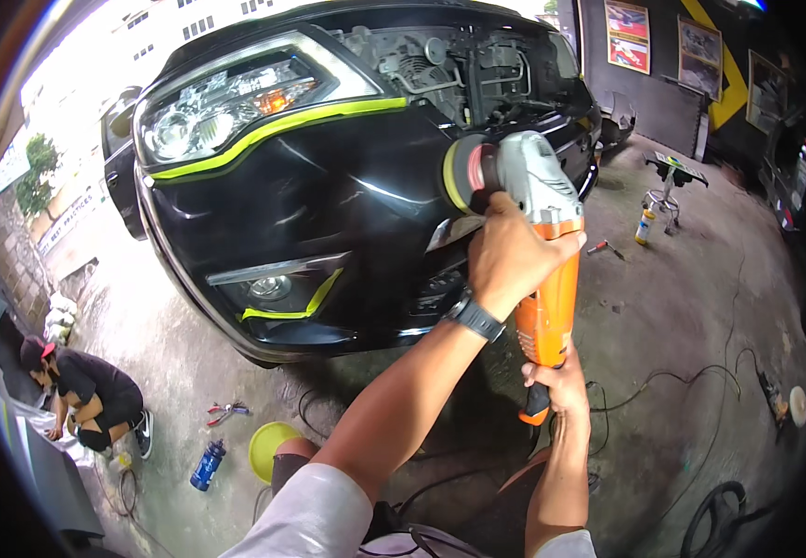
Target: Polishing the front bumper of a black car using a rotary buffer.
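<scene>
My left hand point(518, 254), with a watch point(474, 317) on the wrist, grips the front of an orange and grey rotary polisher point(549, 279), just behind its metal head. My right hand point(562, 380) is wrapped around the polisher's rear handle. The yellow-edged round pad point(454, 174) stands on edge at the inner end of a glossy black car bumper point(291, 202); I cannot tell whether it presses on the paint. Lime masking tape point(263, 136) runs under the headlight point(229, 104). A second lime strip point(319, 296) borders the fog lamp point(269, 287).
A crouching person point(93, 394) works at lower left. A blue bottle point(208, 465), pliers point(225, 413) and a yellow round object point(270, 450) are near my legs. Power cords point(682, 376) cross the concrete floor. At right are a wheeled stool point(664, 192) and another polisher point(776, 401).
</scene>
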`<state>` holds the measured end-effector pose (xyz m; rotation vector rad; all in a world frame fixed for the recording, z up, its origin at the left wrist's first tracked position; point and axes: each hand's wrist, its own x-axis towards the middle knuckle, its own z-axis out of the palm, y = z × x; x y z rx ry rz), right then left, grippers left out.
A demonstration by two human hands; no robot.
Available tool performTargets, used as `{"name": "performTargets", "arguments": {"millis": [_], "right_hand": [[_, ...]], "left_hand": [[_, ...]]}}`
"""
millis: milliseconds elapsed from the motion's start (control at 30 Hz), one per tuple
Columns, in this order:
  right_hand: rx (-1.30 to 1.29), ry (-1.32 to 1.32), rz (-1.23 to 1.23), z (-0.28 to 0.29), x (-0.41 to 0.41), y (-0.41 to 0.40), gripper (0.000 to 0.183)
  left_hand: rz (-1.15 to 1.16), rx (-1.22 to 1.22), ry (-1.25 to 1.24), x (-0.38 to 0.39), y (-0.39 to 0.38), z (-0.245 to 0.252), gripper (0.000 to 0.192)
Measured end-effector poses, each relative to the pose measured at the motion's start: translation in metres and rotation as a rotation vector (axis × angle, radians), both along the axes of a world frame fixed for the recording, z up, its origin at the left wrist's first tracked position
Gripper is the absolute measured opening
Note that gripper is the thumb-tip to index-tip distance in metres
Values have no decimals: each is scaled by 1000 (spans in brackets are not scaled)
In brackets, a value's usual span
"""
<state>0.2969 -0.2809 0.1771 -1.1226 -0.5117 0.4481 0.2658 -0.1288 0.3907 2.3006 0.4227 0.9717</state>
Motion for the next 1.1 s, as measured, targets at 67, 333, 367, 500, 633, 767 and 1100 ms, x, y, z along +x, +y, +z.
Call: {"name": "performTargets", "arguments": {"millis": [67,333,367,500,633,767,1100], "right_hand": [[27,5,16,-2,9,5,80],[-64,-21,15,-28,5,4,87],[-67,-15,4,-34,5,5,87],[18,-166,91,-52,-13,27,98],[-10,-203,76,-52,-20,41,99],[46,-180,109,-59,7,37,103],[26,-66,95,-84,43,34,96]], "left_hand": [[-13,-6,24,5,3,4,86],[-29,-24,15,-23,3,-17,85],[-25,-18,-28,-29,2,-24,85],[-41,72,-179,-56,12,-63,87],[-84,90,-194,-72,25,-71,80],[-71,89,-214,-36,13,-65,85],[-10,80,-48,-5,2,-64,87]]}}
